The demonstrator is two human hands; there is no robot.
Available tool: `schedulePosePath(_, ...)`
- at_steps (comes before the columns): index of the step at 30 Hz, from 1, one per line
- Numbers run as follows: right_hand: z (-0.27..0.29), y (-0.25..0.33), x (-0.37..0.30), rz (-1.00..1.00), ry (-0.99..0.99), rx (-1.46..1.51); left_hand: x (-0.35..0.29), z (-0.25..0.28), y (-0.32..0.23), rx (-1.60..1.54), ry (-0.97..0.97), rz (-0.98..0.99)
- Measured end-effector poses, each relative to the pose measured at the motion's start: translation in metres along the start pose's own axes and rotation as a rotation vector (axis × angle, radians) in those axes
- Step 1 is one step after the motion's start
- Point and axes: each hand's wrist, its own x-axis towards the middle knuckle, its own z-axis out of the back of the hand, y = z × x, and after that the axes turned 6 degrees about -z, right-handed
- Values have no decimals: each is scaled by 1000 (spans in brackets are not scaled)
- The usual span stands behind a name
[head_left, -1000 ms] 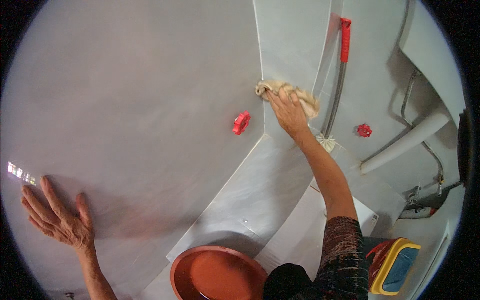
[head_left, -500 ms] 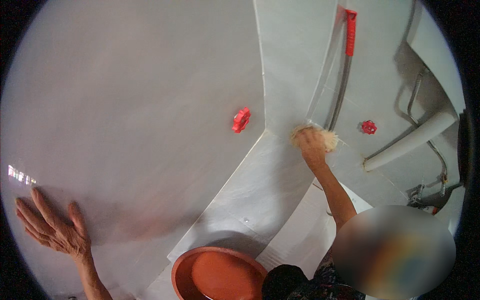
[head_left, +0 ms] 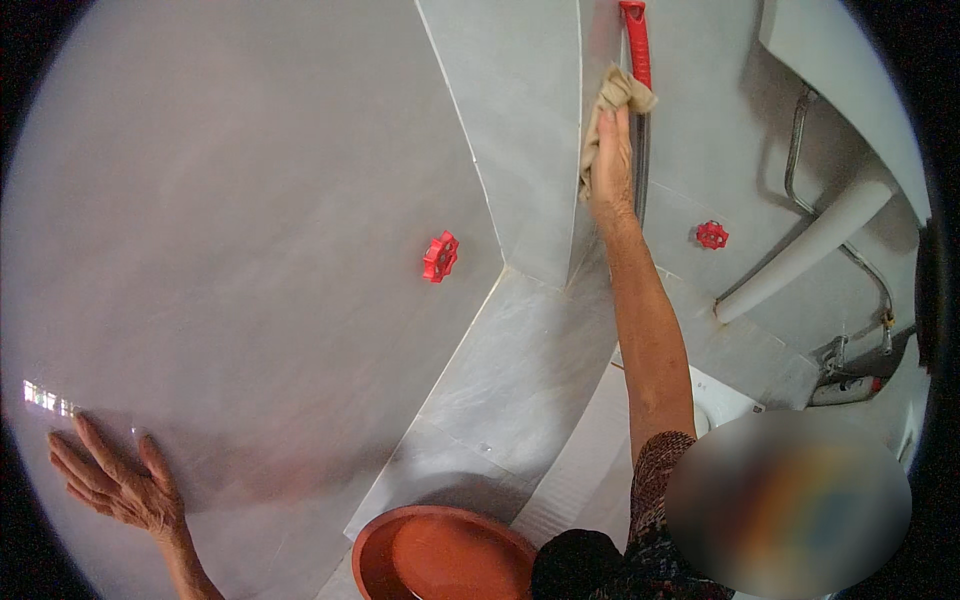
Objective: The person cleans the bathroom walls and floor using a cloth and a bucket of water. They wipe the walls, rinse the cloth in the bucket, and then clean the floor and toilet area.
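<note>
My left hand [head_left: 125, 482] lies flat against the large grey tiled wall [head_left: 270, 230] at the left, its fingers spread. With my right arm stretched out, my right hand [head_left: 615, 170] presses a beige cloth [head_left: 622, 90] to the wall by a vertical tile edge. The cloth bunches above my fingertips and hangs down along the hand's left side. Just to its right stands a long grey shaft [head_left: 643, 160] with a red grip [head_left: 638, 48]. The cloth overlaps the grip's lower end; whether they touch I cannot tell.
Red valve wheels stick out on the left wall [head_left: 440, 257] and right of the shaft [head_left: 712, 235]. A white pipe [head_left: 805, 250] and a metal hose [head_left: 797, 150] run at the right. Below are a reddish-brown basin [head_left: 365, 565] and a white ribbed fixture [head_left: 580, 470].
My right hand has moved up the wall with the cloth, from the low corner to beside the red grip. My left hand stays flat on the wall. The whole view has shifted slightly.
</note>
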Motion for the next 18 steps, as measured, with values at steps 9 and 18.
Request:
schedulePosePath(9, 59, -220, -92, -924, -91, 588, -5, -4, -1, -26, 46, -11)
schedulePosePath(18, 51, -179, -44, -627, -111, 705, -6, -5, 1, -20, 27, -26)
